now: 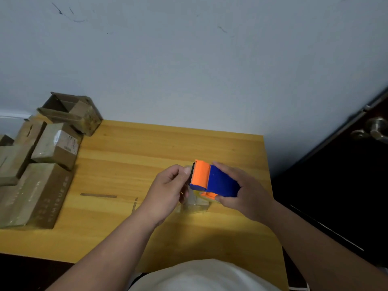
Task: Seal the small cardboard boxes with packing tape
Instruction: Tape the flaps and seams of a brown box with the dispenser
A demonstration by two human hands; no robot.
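My right hand (243,192) grips a blue and orange tape dispenser (212,179) above the middle of the wooden table (147,156). My left hand (168,190) pinches the clear tape end at the dispenser's toothed orange edge. Several small cardboard boxes (56,143) are piled at the table's left side. One of them, at the back, stands open (71,112). A long flat box (35,196) lies nearest the front edge.
Strips of clear tape (195,204) stick to the table under my hands. Dark tape marks (98,195) lie on the wood left of them. A grey wall rises behind the table. A dark door with a metal handle (373,129) stands at the right.
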